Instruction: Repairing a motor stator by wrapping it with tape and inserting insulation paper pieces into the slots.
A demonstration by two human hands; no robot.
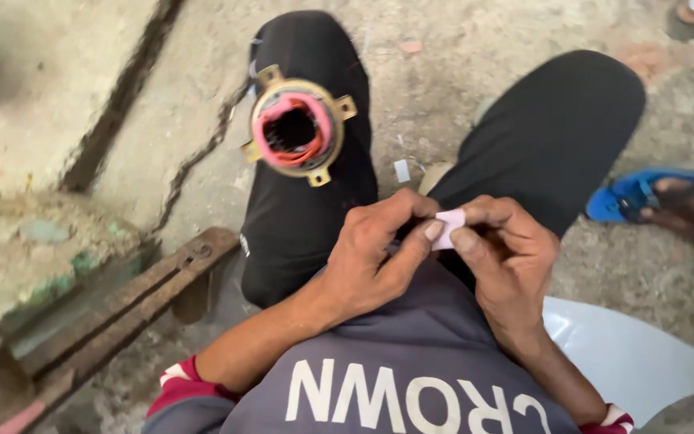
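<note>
Two hands pinch a small pale paper strip above the person's lap.

The paper strip (pixel 449 227) sits between both hands: the left hand (pixel 375 257) grips it with thumb and forefinger, and the right hand (pixel 508 253) pinches its other edge, fingers closed narrow. Working it well likely calls for keeping the fingertips close together. Beyond the left hand, a round motor stator (pixel 297 128) with red windings rests on the left knee. Beside the right hand, a white sheet (pixel 628 354) lies on the concrete floor (pixel 459 96).
</note>
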